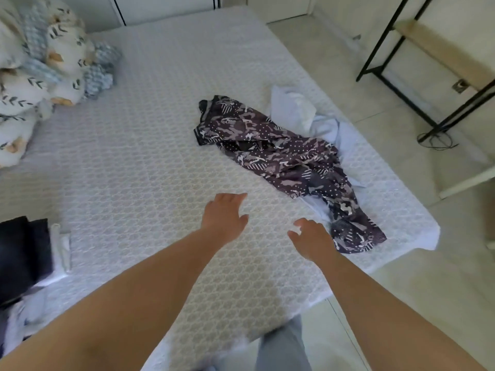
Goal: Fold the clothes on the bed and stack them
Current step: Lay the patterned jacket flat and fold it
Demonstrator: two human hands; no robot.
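A dark patterned garment (281, 159) lies crumpled across the right part of the bed (150, 145). Partly under it, and behind it, is a pale blue garment (297, 111), also unfolded. A stack of folded dark and white clothes (29, 253) sits at the bed's left edge. My left hand (225, 218) hovers over the bare sheet with its fingers spread, a short way left of the patterned garment. My right hand (313, 239) is beside that garment's near end, fingers loosely bent, holding nothing.
A heap of patterned bedding (45, 70) fills the bed's far left corner. A black metal frame with a wooden shelf (439, 54) stands on the tiled floor to the right. The bed's near right corner (428, 231) is close to the garment.
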